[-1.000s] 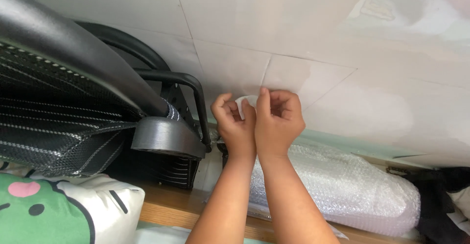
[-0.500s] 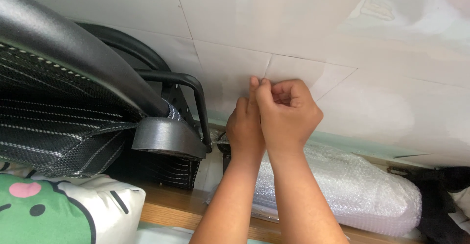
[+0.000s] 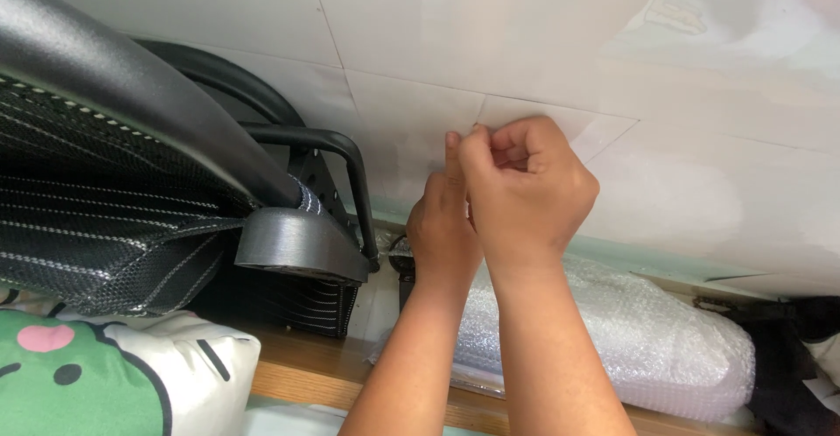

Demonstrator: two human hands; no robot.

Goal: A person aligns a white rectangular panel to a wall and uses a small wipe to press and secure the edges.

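Both of my hands are raised against a white wall (image 3: 717, 200). My left hand (image 3: 440, 230) has its index finger stretched upward, the tip pressed to the wall; its other fingers are curled and partly hidden. In front of it and slightly right, my right hand (image 3: 529, 191) is curled, with thumb and forefinger pinched at the left corner of a thin white sheet (image 3: 582, 130) lying flat on the wall. Whether anything else is between the fingers stays hidden.
A black mesh chair (image 3: 114, 191) with a curved black frame (image 3: 346, 151) leans close on the left. Below it lies a green and white plush cushion (image 3: 87, 375). A bubble-wrap bundle (image 3: 639, 340) rests on a wooden ledge (image 3: 302, 370). Dark items (image 3: 796, 348) sit at far right.
Both hands have risen up the wall. A small pale thing seen between them a second ago is no longer visible, and my right hand now overlaps the left.
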